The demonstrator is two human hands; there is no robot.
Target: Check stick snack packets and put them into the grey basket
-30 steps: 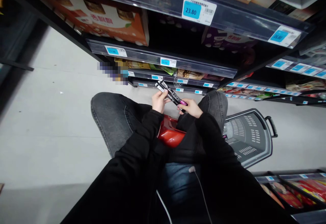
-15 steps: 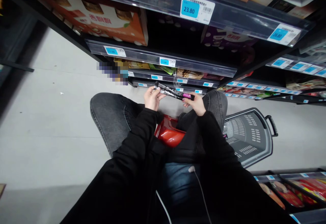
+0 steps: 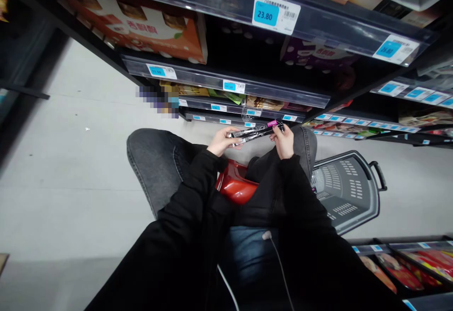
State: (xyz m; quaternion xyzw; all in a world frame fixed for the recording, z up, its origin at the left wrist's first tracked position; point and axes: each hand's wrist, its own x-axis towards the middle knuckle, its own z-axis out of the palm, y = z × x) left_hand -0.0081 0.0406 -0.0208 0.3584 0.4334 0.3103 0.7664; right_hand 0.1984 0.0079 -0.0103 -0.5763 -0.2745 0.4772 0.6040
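Both of my hands hold a long, thin dark package [image 3: 255,132] with a pink end, nearly level above my knees. My left hand [image 3: 223,142] grips its left end. My right hand [image 3: 284,142] grips its right, pink end. I sit on a red stool [image 3: 234,188] in grey jeans and black sleeves, facing low store shelves. The package's printing is too small to read.
A grey shopping basket [image 3: 348,190] lies on the floor by my right knee. Black shelves [image 3: 226,84] with blue price tags hold boxed and bagged snacks ahead. More packets sit in trays [image 3: 406,264] at lower right. Bare grey floor [image 3: 63,160] spreads left.
The package has swung from tilted down-right to nearly level, its pink end rising and moving right with my right hand. My left hand dropped slightly.
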